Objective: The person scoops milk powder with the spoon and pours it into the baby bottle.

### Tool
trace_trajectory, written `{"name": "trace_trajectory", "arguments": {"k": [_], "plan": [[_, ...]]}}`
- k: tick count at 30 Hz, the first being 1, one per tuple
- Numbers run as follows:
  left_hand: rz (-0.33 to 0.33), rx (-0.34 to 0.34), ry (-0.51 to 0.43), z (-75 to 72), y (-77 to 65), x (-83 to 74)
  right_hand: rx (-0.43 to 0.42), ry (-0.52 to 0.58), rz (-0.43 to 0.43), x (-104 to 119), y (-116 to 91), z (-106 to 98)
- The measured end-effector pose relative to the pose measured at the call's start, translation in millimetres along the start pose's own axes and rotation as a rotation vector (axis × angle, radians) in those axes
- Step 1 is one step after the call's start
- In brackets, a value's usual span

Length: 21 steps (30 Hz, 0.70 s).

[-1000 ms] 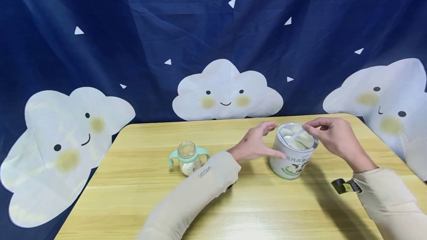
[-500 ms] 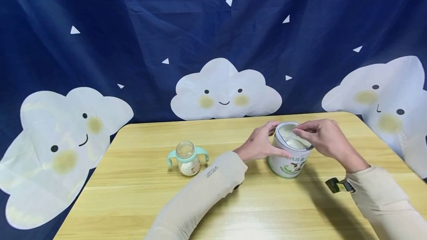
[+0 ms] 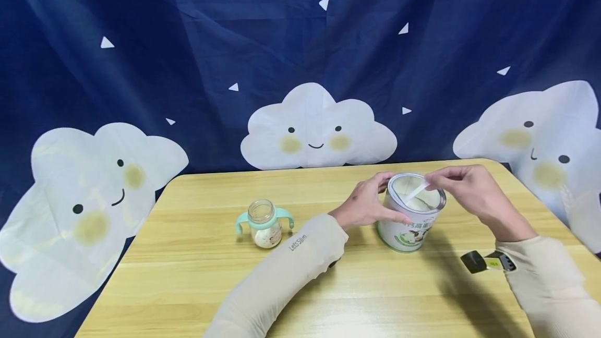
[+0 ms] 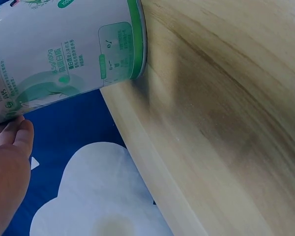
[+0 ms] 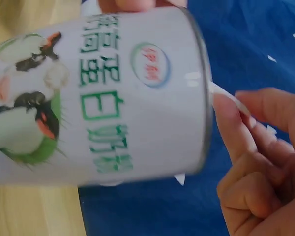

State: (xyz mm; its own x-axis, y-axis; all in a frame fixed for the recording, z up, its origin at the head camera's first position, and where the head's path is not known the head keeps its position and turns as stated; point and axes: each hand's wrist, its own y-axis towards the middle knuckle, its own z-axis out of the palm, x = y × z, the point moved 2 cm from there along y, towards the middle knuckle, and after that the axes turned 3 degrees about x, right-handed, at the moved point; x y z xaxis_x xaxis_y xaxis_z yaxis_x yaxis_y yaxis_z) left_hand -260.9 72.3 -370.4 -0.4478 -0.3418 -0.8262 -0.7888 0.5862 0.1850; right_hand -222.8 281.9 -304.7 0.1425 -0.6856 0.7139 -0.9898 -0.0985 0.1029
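Observation:
A white and green milk powder tin stands on the table, its top open and pale powder inside. My left hand grips the tin from its left side, thumb on the front; in the left wrist view its fingers touch the tin's wall. My right hand pinches the white handle of a scoop over the tin's right rim. The handle slants down into the tin, and the scoop's bowl is hidden. In the right wrist view thumb and forefinger hold the handle just outside the rim.
A clear baby bottle with mint-green handles stands uncapped left of the tin, with pale contents low in it. The wooden table ends at a dark blue curtain printed with clouds.
My left hand has come in to the tin and now holds it. My right hand dipped left and lower over the tin with the scoop, then came back up to the right.

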Motion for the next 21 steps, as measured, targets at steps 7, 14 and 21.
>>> {"name": "trace_trajectory", "arguments": {"k": [7, 14, 21], "plan": [[0.008, 0.000, -0.013, -0.6, 0.0, -0.4, -0.070, 0.336, 0.197, -25, -3, -15], [0.003, 0.001, -0.013, -1.9, -0.5, -1.2, -0.060, 0.362, 0.234, -42, -6, -14], [0.002, 0.005, -0.023, -0.2, -0.2, -0.4, -0.059, 0.387, 0.244, -47, -6, -13]]}}
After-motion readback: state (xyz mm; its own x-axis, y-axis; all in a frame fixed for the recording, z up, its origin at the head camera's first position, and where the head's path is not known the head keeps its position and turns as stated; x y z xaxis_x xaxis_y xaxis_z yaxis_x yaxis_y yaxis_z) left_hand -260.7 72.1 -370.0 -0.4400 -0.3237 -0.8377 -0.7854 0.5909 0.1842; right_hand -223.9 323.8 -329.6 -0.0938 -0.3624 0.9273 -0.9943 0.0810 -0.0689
